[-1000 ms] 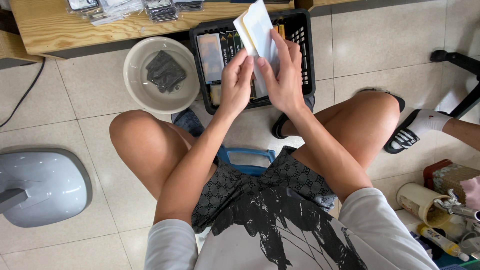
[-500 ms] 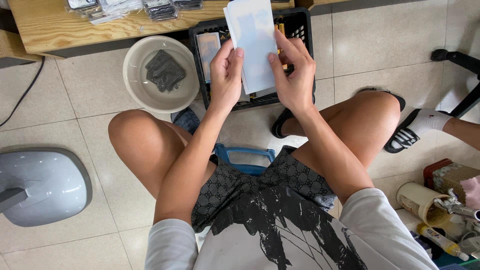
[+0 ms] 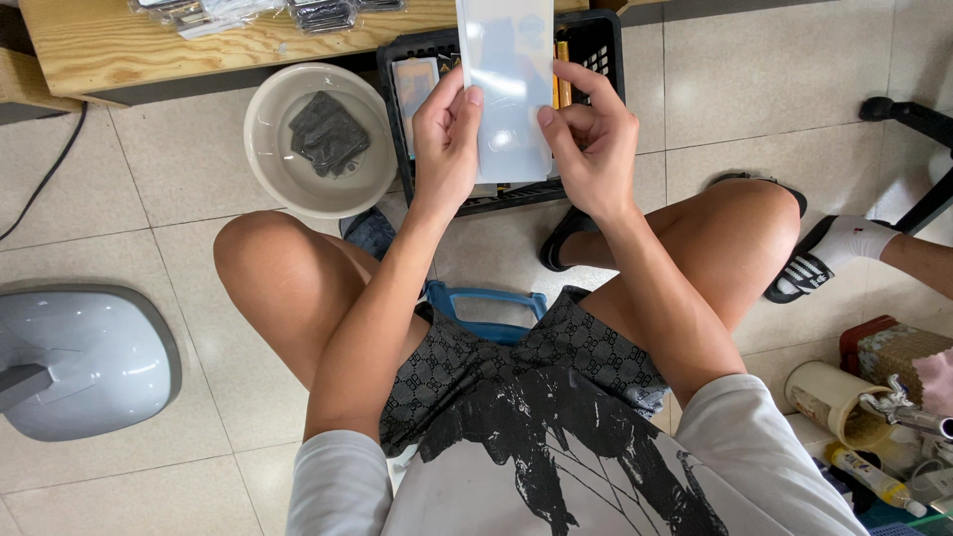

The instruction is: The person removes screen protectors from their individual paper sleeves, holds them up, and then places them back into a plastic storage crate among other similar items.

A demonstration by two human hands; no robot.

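**Pale sheet held up over a black crate**

A pale, glossy rectangular sheet [image 3: 506, 84] stands upright between the person's two hands, above a black plastic crate [image 3: 601, 50] on the tiled floor; its top edge runs out of the picture. The left hand [image 3: 444, 149] pinches the sheet's left edge, thumb on the front face and fingers curled behind. The right hand [image 3: 588, 144] pinches the right edge the same way, thumb pressed on the face near the lower half. Whether the sheet is a single film or a thin packet cannot be told from this view.

The crate holds flat packets, one pale and some with yellow edges. Just left of it sits a round beige basin [image 3: 316, 139] with a dark crumpled cloth [image 3: 328, 131] inside. Behind both lies a wooden board [image 3: 149, 50] carrying small clear-wrapped packs. The person sits on a blue stool [image 3: 486, 308], knees apart. A grey domed base [image 3: 84, 362] stands at the left, and another person's socked, sandalled foot [image 3: 829, 253] shows at the right.
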